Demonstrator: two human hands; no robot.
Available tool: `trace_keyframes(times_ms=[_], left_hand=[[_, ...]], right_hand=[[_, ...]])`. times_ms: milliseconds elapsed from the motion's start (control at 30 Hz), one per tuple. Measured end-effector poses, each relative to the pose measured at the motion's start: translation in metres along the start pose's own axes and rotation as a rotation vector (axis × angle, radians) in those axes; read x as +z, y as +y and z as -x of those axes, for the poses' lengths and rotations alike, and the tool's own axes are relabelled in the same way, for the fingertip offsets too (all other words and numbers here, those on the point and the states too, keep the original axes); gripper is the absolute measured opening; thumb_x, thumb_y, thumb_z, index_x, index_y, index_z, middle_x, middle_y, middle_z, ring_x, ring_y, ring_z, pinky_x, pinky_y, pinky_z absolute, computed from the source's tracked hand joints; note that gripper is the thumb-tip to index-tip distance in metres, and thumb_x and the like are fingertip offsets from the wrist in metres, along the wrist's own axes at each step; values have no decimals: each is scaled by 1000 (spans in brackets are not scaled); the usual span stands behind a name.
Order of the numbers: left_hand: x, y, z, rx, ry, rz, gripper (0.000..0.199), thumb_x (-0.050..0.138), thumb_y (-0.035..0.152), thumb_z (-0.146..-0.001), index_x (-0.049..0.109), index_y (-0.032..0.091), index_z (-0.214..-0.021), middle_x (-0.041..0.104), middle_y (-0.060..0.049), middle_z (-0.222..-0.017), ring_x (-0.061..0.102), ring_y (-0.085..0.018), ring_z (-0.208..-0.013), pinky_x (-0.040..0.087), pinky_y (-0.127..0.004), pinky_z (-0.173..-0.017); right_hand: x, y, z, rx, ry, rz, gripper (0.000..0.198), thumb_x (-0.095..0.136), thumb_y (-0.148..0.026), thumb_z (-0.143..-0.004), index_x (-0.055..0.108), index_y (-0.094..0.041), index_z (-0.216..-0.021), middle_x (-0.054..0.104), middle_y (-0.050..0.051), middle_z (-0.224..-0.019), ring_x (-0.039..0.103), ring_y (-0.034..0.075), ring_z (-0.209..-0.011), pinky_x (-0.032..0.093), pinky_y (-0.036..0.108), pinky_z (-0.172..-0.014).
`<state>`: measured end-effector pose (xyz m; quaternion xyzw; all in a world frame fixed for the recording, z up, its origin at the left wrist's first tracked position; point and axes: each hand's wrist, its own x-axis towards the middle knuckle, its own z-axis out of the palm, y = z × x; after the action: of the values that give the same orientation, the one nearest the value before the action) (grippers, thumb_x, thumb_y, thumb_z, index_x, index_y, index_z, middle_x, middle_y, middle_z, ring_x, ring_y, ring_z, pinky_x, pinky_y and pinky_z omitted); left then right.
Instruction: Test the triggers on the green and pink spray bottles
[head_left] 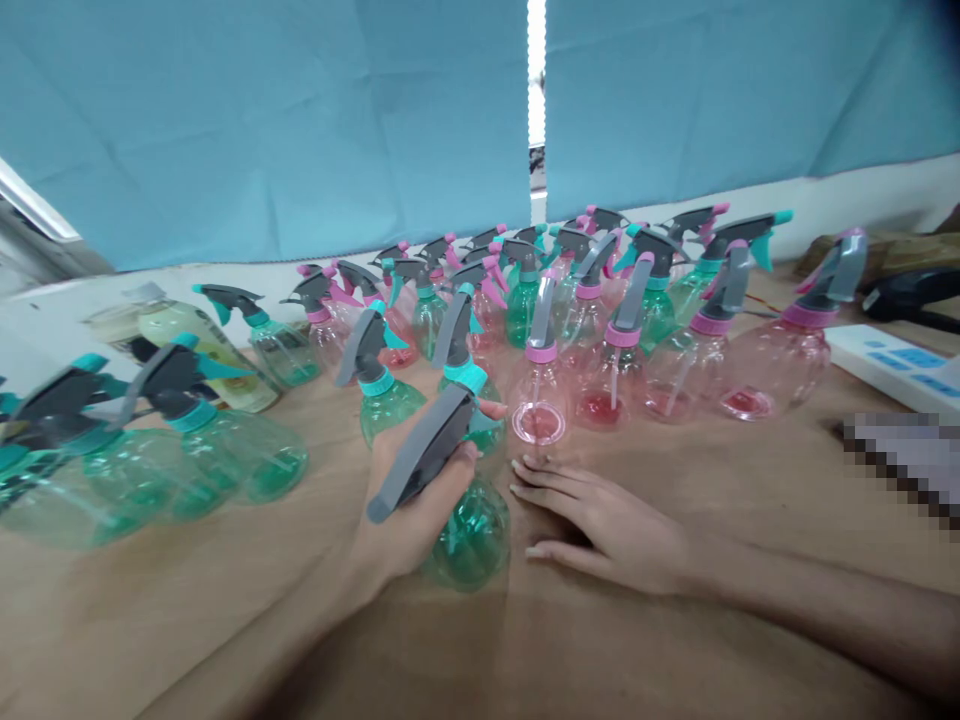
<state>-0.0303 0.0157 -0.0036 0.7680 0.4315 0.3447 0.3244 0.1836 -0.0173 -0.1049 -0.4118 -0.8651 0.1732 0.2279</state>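
Observation:
My left hand (pixel 409 510) is wrapped round the neck of a green spray bottle (pixel 472 535) with a grey and teal trigger head. The bottle's base is tilted towards my right hand. Resting on the table with fingers spread, my right hand (pixel 607 520) holds nothing; its fingertips lie just in front of a pink spray bottle (pixel 538 405). Two more green bottles stand right behind my left hand, one of them a green spray bottle (pixel 386 395) with its trigger turned right.
Several pink and green spray bottles crowd the back of the wooden table (pixel 322 590). Another group of green bottles (pixel 277 465) stands at the left, near a large pale bottle (pixel 202 345). At the right are a white device with blue keys (pixel 900 360) and a blurred-out flat object (pixel 900 455).

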Motion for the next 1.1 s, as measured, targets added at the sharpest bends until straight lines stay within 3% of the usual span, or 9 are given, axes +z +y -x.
trace_keyframes(times_ms=[167,333,433,767,1000,1100], left_hand=[[-1,-1,-2,26,-4,14,28,52,28,-79,67,27,-102,53,4,-61,44,-15,-49,41,-29,-53],[-2,1,-4,-2,2,20,19,53,28,-72,68,23,-83,64,-2,-72,57,-20,-63,47,-33,-63],[-3,-1,-4,-23,0,14,16,53,27,-72,67,24,-79,66,-2,-74,57,-19,-62,48,-35,-65],[-6,-7,-1,-80,19,4,17,58,35,-74,68,23,-81,71,-4,-79,66,-25,-78,51,-39,-75],[-2,-2,-2,-12,-24,96,19,54,25,-78,72,25,-84,74,-2,-78,66,-26,-102,51,-37,-89],[-1,2,-1,-3,0,79,23,53,25,-76,72,25,-89,75,-1,-85,66,-25,-103,52,-36,-89]], right_hand=[[0,0,-1,0,-7,9,62,51,-52,-93,44,-18,-144,43,10,-149,38,26,-139,32,46,-115],[1,0,-1,3,-21,18,64,50,-53,-94,44,-14,-144,41,12,-150,38,27,-139,32,47,-114],[0,0,-1,4,-21,20,63,50,-54,-94,45,-16,-144,41,11,-150,37,26,-139,32,46,-115],[3,2,0,-3,-4,18,64,49,-54,-94,45,-13,-143,42,13,-150,38,28,-139,32,47,-114],[3,2,0,-11,9,15,64,51,-52,-93,45,-13,-143,44,13,-149,39,28,-138,32,46,-115],[1,1,-1,-14,13,1,63,53,-51,-93,46,-14,-143,45,13,-148,39,28,-138,32,46,-114]])
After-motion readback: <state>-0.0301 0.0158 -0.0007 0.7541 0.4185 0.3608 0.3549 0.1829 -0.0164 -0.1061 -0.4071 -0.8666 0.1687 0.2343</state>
